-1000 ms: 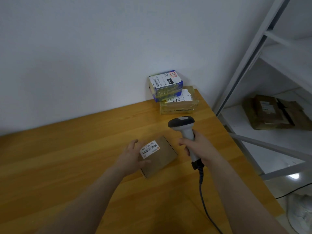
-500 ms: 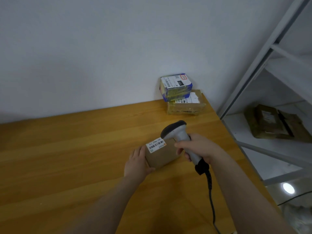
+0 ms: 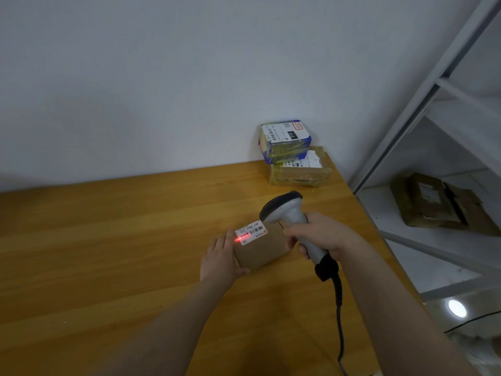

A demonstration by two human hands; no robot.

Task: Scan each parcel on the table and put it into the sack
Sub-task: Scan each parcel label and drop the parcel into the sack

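- Parcel point(image 3: 260, 251), a small brown box, lies flat near the right edge of the tabletop point(image 3: 108, 253), label point(image 3: 250, 232) up so the red line from the scanner point(image 3: 287, 210) can cross the barcode.
- Left hand point(image 3: 219, 260) lies with straight fingers against its left side, probably to stop it sliding.
- Right hand point(image 3: 322, 234) is wrapped round the scanner's handle, its head tipped down at the label.
- Two more parcels point(image 3: 284, 142) wait stacked in the far right corner.
- No sack shows; the cable point(image 3: 339, 308) runs out of view below.

Light: dim; a glare spot point(image 3: 457, 308) is shining on the floor point(image 3: 471, 346).
Laser: red line point(image 3: 242, 237) is glowing across the label point(image 3: 252, 231).
Edges: shelf frame point(image 3: 423, 104) is bowing.
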